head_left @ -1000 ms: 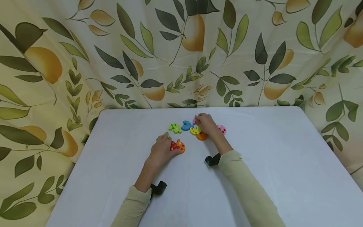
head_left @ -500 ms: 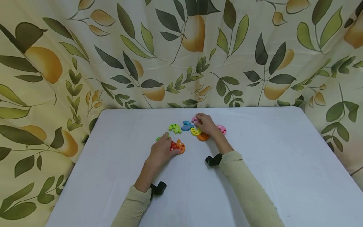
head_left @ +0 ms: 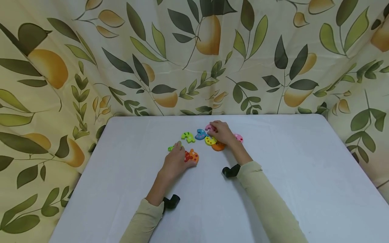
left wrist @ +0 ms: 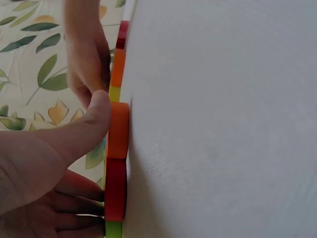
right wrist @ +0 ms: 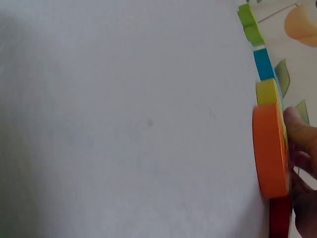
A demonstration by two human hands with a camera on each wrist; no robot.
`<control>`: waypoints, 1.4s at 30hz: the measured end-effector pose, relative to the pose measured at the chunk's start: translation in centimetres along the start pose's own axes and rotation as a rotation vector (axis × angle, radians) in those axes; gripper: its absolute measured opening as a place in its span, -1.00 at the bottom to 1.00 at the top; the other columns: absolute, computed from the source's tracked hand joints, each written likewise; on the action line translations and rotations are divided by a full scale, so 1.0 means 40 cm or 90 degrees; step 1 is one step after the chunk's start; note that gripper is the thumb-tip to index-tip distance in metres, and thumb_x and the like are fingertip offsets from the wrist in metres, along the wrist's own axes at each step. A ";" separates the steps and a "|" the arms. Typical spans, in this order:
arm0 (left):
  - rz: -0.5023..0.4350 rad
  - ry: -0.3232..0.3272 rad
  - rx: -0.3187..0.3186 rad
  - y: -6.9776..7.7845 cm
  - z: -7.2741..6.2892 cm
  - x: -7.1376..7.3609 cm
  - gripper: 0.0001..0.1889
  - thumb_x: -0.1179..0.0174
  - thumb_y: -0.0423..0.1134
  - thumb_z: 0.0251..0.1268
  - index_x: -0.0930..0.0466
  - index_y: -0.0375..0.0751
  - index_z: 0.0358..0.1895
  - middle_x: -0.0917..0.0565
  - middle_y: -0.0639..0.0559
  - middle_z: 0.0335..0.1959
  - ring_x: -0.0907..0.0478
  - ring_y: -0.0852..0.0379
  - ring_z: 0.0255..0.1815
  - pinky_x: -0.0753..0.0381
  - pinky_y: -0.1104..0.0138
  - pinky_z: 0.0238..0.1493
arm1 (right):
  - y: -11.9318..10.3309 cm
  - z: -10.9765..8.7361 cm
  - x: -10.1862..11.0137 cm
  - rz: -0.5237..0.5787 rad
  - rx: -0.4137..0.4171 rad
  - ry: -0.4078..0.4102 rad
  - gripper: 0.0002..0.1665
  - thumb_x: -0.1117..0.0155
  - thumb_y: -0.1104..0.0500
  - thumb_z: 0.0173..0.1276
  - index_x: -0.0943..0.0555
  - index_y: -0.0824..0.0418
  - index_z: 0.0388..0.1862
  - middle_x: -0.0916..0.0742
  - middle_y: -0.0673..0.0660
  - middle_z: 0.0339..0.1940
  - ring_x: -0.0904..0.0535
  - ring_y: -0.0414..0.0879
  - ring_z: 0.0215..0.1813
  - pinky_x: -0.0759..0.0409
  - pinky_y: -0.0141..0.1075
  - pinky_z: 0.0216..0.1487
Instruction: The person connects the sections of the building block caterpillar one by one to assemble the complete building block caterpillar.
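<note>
Flat, brightly coloured animal-shaped puzzle pieces lie near the table's far side. My left hand (head_left: 176,160) rests over a red piece (head_left: 186,156) and an orange spotted piece (head_left: 193,156), and a green piece (head_left: 171,148) shows past its fingertips. In the left wrist view, the thumb (left wrist: 96,116) is against the orange piece's edge, fingers spread behind the red one. My right hand (head_left: 223,132) pinches a pink piece (head_left: 208,128), partly hidden by its fingers. Below that hand are a yellow piece (head_left: 209,141) and an orange piece (head_left: 218,146).
A blue piece (head_left: 200,134) and a green striped piece (head_left: 188,137) lie between the hands. A pink spotted piece (head_left: 239,137) sits right of my right wrist. The white table (head_left: 200,202) ends at a leaf-and-fruit patterned curtain (head_left: 188,67).
More of the pink piece shows beside the right fingers, and the yellow and orange pieces have shifted slightly right. The left hand covers more of the red piece.
</note>
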State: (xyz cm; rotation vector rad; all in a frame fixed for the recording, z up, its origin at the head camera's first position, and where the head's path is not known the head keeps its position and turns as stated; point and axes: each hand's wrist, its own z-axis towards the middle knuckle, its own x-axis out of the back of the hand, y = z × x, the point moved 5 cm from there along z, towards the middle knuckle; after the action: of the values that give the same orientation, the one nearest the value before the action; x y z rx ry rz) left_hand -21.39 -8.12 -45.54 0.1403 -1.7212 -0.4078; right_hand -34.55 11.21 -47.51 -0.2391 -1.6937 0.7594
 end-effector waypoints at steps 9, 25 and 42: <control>0.043 0.008 0.018 -0.005 -0.001 -0.001 -0.07 -0.31 0.27 0.06 -0.37 -0.44 0.32 -0.26 -0.29 0.47 -0.17 -0.14 0.53 -0.50 0.02 0.27 | -0.052 -0.073 0.007 0.100 0.080 0.080 -0.36 -0.29 -0.03 0.34 -0.46 0.23 0.32 -0.54 0.27 0.28 -0.36 0.18 0.30 -0.43 0.06 0.30; -0.024 -0.021 -0.019 -0.042 -0.008 0.029 -0.14 -0.43 0.12 0.00 -0.40 -0.30 0.34 -0.29 -0.20 0.47 -0.26 -0.13 0.48 -0.42 0.00 0.36 | -0.190 -0.173 -0.133 0.099 0.175 -0.030 -0.49 -0.34 0.08 0.30 -0.59 0.16 0.22 -0.60 0.18 0.23 -0.44 0.08 0.32 -0.45 0.02 0.34; -0.040 -0.048 -0.041 -0.050 -0.001 0.034 -0.14 -0.44 0.07 0.02 -0.35 -0.27 0.38 -0.22 -0.20 0.51 -0.22 -0.16 0.51 -0.36 -0.02 0.40 | -0.195 -0.175 -0.154 0.126 0.170 0.005 -0.51 -0.25 0.11 0.38 -0.55 0.19 0.27 -0.58 0.20 0.28 -0.42 0.11 0.37 -0.37 0.05 0.41</control>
State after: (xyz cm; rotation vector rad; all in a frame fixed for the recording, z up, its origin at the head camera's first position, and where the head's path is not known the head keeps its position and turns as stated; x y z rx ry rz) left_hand -21.87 -10.42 -44.96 0.1340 -1.7796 -0.5202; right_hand -24.49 4.42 -47.18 -0.2243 -1.5566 1.1199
